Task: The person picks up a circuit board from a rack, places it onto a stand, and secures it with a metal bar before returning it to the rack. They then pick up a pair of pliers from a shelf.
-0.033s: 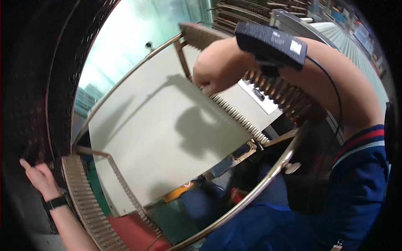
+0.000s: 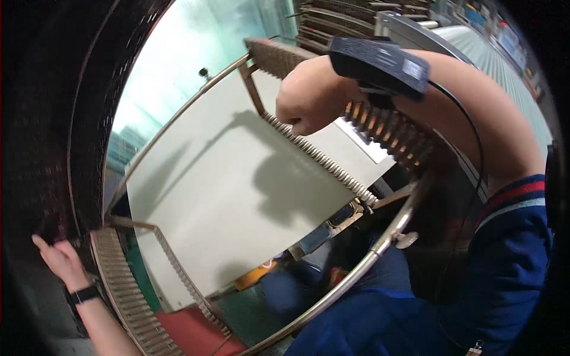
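While my two arms spread wide around a tarnished metal rack with curved tubular rails and ribbed crossbars, my right hand sits at one o'clock, its fingers curled inward over the upper end of a pale, coil-like ribbed rod; whether they grip the rack or merely hang over it, I cannot tell. The rack fills the middle of my view, tilted, and a large off-white flat panel shows through it. My left hand is out at eight o'clock, partly open with one finger stretched out – I see nothing in it, though the dark background hides what the fingertips may touch. Just beside it runs a broad brown slotted bar, and a slim black band circles that wrist. A black boxy device rides on my right wrist, its thin black cable trailing down my forearm toward a navy sleeve with red and pale stripes. At four o'clock a round-headed metal screw juts from the rack's near rail; at seven lies a flat red surface, and at eleven glows a pale green translucent curtain.
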Demonstrator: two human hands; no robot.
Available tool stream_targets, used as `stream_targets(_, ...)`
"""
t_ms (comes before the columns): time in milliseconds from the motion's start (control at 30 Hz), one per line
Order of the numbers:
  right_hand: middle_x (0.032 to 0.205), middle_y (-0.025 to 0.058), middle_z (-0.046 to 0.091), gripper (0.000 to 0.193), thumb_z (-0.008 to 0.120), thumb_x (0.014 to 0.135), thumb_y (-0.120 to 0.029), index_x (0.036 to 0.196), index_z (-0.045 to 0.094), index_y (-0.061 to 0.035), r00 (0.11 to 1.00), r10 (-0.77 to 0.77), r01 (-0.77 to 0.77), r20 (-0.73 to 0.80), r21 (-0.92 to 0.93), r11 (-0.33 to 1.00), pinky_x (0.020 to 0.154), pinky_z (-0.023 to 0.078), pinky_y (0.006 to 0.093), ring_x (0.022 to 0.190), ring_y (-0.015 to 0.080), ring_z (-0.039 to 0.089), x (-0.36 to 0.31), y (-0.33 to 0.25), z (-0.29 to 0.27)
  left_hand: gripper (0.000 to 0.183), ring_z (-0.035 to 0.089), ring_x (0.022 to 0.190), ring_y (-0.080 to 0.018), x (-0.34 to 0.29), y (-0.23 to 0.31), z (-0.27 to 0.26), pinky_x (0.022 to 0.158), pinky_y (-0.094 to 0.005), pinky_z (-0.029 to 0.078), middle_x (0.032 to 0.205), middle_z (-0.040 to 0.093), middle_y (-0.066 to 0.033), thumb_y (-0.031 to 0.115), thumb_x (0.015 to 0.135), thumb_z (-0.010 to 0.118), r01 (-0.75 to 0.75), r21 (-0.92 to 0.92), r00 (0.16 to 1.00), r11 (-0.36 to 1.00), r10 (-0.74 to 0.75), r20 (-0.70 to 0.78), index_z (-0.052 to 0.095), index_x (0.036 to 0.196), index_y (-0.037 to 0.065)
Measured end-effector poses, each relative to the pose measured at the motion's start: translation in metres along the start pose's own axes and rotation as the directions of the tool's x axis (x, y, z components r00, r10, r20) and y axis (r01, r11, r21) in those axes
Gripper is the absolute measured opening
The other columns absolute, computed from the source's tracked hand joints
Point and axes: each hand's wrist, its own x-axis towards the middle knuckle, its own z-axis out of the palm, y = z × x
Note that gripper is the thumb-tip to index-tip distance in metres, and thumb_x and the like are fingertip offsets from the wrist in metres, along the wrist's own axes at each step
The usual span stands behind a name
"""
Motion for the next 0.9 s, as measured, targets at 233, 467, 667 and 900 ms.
stream_targets(233,0.080,0.0215,0.067,0.027,0.055,0.085,-0.023,0.086,0.069,-0.0006,0.946,-0.181,0.196,0.268,-0.029,0.980,0.076,0.054,0.0481,0.081,0.0386,0.067,0.017,0.013,0.017,0.059,0.049,0.079,-0.0126,-0.019,0.012,0.018,0.068,-0.0247,0.047,0.102,0.059,-0.0030,0.049,0.101,0.050,0.128,-0.112,0.974,0.985,-0.146,-0.175,0.062,0.112,-0.007)
stream_targets(467,0.080,0.0216,0.067,0.027,0.055,0.085,-0.023,0.086,0.069,-0.0006,0.973,-0.162,0.158,0.166,0.033,0.987,0.076,0.054,0.0482,0.081,0.0388,0.067,0.006,0.008,0.011,0.056,0.036,0.059,-0.0094,0.006,-0.008,0.002,0.048,-0.0240,0.035,0.075,0.045,0.0007,0.052,0.101,0.048,0.155,-0.233,0.974,0.960,-0.188,-0.125,0.058,0.094,-0.003)
stream_targets(667,0.080,0.0216,0.067,0.027,0.055,0.085,-0.023,0.086,0.069,-0.0005,0.991,-0.107,0.104,0.079,0.046,0.994,0.077,0.054,0.0483,0.082,0.0389,0.067,-0.019,0.005,0.010,0.046,0.031,0.054,-0.0102,0.020,-0.024,-0.027,0.046,-0.0249,0.030,0.069,0.038,0.0022,0.047,0.103,0.047,0.017,-0.014,0.983,1.000,-0.019,-0.181,0.051,0.086,0.004)
stream_targets(900,0.081,0.0217,0.068,0.026,0.055,0.085,-0.023,0.087,0.069,-0.0005,0.999,-0.031,0.029,0.032,0.059,0.998,0.077,0.054,0.0484,0.082,0.0391,0.067,-0.044,-0.014,0.019,0.053,0.023,0.049,-0.0097,-0.008,0.005,0.011,0.043,-0.0252,0.026,0.062,0.023,0.0029,0.048,0.103,0.047,0.006,0.001,0.977,1.000,-0.006,-0.213,0.027,0.067,0.014)
